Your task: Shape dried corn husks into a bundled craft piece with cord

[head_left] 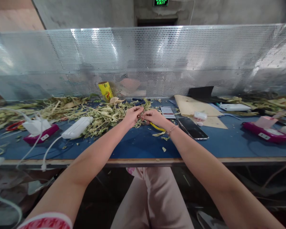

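Note:
Over the front of a heap of dried, pale green plant stems and leaves (97, 116), my two hands meet. Closed fingers of my left hand (132, 115) pinch a small leafy plant sprig (146, 104), part of which sticks up above the fingers. My right hand (154, 118), a thin bracelet at its wrist, is also closed, its fingertips on the sprig right beside the left ones. The lower end of the sprig is hidden by the fingers. Just under my right hand lies a curved yellow handle (157, 127); the rest of that tool is covered.
A phone (193, 128), a printed card (167, 112) and brown paper (195, 106) lie to the right. Left are a white power bank (77, 127) with a cable and a purple power strip (41, 133). A yellow tube (105, 91) stands before the perforated metal screen (147, 57).

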